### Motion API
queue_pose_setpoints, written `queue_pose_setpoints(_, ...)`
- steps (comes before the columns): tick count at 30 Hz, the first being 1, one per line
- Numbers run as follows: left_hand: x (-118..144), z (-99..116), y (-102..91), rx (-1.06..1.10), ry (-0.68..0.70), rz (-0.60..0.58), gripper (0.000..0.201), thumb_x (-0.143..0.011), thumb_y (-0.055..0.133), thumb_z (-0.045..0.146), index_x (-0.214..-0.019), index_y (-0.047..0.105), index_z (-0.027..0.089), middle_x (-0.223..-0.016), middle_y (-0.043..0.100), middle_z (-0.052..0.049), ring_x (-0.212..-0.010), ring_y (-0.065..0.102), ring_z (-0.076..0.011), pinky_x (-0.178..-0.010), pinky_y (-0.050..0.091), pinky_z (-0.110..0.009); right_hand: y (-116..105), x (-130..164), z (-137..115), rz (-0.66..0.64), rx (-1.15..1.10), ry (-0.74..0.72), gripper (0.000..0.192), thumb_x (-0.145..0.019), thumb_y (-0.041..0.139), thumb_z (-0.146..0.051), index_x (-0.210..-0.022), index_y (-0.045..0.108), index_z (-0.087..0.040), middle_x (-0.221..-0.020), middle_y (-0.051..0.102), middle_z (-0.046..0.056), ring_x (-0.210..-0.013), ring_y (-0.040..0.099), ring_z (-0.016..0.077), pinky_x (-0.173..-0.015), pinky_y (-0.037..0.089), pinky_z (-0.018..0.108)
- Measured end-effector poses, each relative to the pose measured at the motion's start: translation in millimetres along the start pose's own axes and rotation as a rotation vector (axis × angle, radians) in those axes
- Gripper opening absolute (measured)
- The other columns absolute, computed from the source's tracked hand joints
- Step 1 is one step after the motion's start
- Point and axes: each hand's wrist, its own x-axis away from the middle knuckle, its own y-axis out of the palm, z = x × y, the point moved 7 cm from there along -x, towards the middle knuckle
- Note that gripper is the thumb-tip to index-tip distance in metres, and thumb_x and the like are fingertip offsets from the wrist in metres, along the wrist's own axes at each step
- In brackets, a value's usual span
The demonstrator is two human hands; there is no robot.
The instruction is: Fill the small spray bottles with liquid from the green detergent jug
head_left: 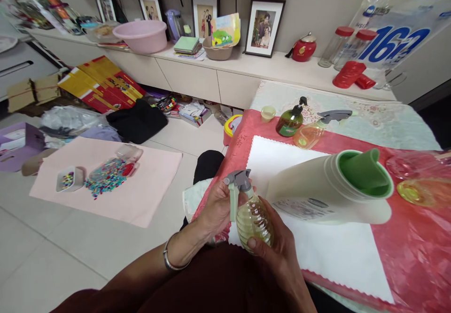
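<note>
Both hands grip the ribbed, yellow-tinted clear plastic spray bottle at the counter's near edge: left hand at the grey trigger head, right hand under its light, slippery belly.

Two spray bottles (four framed photos)

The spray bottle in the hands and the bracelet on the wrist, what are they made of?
The spray bottle looks like clear yellowish plastic: light passes through its ribbed, glossy body, and its grey and green spray head looks like matte plastic. The bracelet looks like metal, silvery with a shine, though which metal is unclear.
</note>
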Motion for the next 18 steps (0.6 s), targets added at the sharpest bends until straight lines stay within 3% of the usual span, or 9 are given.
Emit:
queue_pose_setpoints(5,1.9,2.7,-2.0,-0.049,0.025,0.002,0.038,-0.063,0.098,0.035,-0.093,0.08,0.019,-0.076,0.072,0.0,-0.056,0.055,-0.0076,-0.062,0.05,-0.024,7.5,-2.6,0.0,-0.029,-0.116,-0.013,0.085,-0.084,0.083,-0.052,-0.157,0.045,-0.029,-0.153,0.048,0.009,-0.142,0.047,0.0336,-0.119,0.043,0.051)
queue_pose_setpoints(9,5.8,1.7,5.4,-0.144,-0.084,-0.138,0.046,-0.064,0.097,0.03,-0.106,0.08,0.022,-0.088,0.075,-0.004,-0.067,0.062,-0.0106,-0.064,0.049,-0.023,15.4,-12.5,-11.2,-0.04,-0.169,-0.148,0.085,-0.088,0.078,-0.058,-0.159,0.041,-0.029,-0.158,0.042,0.009,-0.147,0.041,0.0338,-0.12,0.041,0.051)
queue_pose_setpoints(11,4.1,8.8,6.7,-0.19,-0.102,-0.186,0.047,-0.064,0.097,0.03,-0.108,0.08,0.023,-0.094,0.076,-0.005,-0.073,0.064,-0.0124,-0.067,0.051,-0.023,14.2,-13.6,-12.8,-0.023,-0.059,-0.214,0.087,-0.092,0.072,-0.064,-0.162,0.035,-0.029,-0.161,0.038,0.008,-0.15,0.035,0.033,-0.124,0.035,0.051)
queue_pose_setpoints(13,-5.0,26.2,4.8,-0.226,-0.023,-0.16,0.043,-0.065,0.096,0.032,-0.104,0.081,0.022,-0.097,0.076,-0.006,-0.073,0.064,-0.0123,-0.066,0.051,-0.022,6.4,-9.2,-9.7,0.046,0.128,-0.281,0.086,-0.095,0.063,-0.07,-0.163,0.033,-0.028,-0.161,0.036,0.008,-0.151,0.032,0.0334,-0.127,0.03,0.051)
queue_pose_setpoints(14,-12.2,37.6,4.1,-0.244,0.043,-0.132,0.042,-0.065,0.095,0.032,-0.103,0.081,0.021,-0.096,0.076,-0.006,-0.072,0.064,-0.0122,-0.065,0.052,-0.022,0.5,-4.7,-7.2,0.1,0.23,-0.319,0.083,-0.097,0.058,-0.072,-0.162,0.035,-0.027,-0.16,0.039,0.009,-0.149,0.037,0.0338,-0.125,0.033,0.05)
queue_pose_setpoints(16,-31.4,60.2,5.9,-0.29,0.179,-0.073,0.041,-0.065,0.094,0.031,-0.102,0.08,0.02,-0.092,0.076,-0.005,-0.071,0.064,-0.0131,-0.064,0.053,-0.023,-13.4,7.4,0.0,0.24,0.411,-0.372,0.07,-0.1,0.053,-0.071,-0.154,0.046,-0.026,-0.147,0.052,0.01,-0.129,0.057,0.0305,-0.107,0.052,0.04)
queue_pose_setpoints(18,-56.7,76.6,12.7,-0.354,0.294,-0.021,0.048,-0.062,0.095,0.026,-0.107,0.078,0.02,-0.095,0.076,-0.005,-0.08,0.068,-0.0171,-0.073,0.058,-0.027,-27.7,20.2,9.5,0.402,0.553,-0.381,0.053,-0.102,0.054,-0.067,-0.133,0.058,-0.024,-0.117,0.066,0.007,-0.091,0.067,0.0204,-0.078,0.056,0.027)
